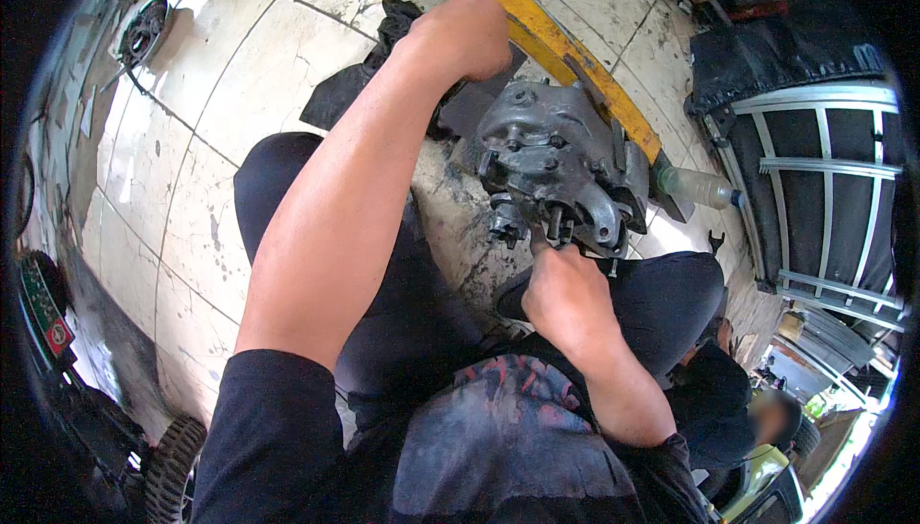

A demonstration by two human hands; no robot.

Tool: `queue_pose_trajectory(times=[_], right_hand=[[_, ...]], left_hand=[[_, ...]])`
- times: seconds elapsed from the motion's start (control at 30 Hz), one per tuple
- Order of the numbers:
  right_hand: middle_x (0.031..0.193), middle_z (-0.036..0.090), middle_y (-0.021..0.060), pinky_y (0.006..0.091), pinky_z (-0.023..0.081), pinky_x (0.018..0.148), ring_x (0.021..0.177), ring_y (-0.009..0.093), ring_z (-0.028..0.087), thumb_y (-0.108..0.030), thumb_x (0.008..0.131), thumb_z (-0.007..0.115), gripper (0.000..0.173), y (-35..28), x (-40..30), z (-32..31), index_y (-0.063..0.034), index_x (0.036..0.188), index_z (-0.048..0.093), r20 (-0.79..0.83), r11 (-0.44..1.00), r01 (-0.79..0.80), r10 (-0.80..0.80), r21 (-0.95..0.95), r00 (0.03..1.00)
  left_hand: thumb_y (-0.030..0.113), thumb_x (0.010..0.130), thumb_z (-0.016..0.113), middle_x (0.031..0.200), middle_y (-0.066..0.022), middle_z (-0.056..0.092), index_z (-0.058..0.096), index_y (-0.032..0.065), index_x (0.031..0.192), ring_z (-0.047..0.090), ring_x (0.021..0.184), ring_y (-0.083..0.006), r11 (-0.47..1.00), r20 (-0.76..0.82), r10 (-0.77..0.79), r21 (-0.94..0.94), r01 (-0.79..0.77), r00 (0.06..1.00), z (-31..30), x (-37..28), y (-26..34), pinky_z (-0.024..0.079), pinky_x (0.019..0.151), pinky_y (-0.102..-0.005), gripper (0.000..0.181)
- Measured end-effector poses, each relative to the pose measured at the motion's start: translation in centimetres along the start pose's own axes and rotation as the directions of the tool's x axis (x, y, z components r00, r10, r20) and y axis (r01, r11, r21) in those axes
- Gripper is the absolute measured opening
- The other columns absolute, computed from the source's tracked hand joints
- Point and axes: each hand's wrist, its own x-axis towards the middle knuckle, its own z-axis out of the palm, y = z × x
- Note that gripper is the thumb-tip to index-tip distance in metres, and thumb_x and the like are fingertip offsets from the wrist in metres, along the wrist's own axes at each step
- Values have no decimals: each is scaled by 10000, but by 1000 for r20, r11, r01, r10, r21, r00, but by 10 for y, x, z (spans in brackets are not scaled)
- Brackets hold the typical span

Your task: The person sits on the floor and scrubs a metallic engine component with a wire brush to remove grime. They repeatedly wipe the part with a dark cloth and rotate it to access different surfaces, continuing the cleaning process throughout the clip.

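Note:
A grey, greasy metal gear or axle housing (pixel 546 136) lies on the tiled floor between my knees. My right hand (pixel 568 294) is at its near end, index finger extended along a dark part beside the opening; whether it grips anything is hidden. Left of that opening sits a small metal fitting (pixel 508 220) with prongs. My left hand (pixel 463 38) is curled beyond the housing's far left side, above dark cloth or sheet material (pixel 338 96); its fingers face away, so what it holds is hidden. Both hands are bare.
A yellow-painted metal beam (pixel 532 17) curves past the housing. A plastic bottle (pixel 697 188) lies right of it, near a small forked part (pixel 716 240). A basin with dark parts (pixel 144 31) stands far left. Another person (pixel 711 402) is at the lower right, near a metal rack (pixel 826 164).

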Motion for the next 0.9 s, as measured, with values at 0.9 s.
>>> queue_pose_trajectory(times=[0.9], right_hand=[[944, 618, 404, 528, 564, 766, 837, 523, 666, -59, 818, 564, 716, -12, 17, 31, 193, 1449, 341, 57, 981, 21, -33, 194, 998]], left_hand=[[56, 782, 611, 1106, -238, 725, 753, -1, 1058, 704, 1070, -387, 1000, 104, 22, -11, -21, 994, 2, 16, 7, 558, 922, -468, 316]])
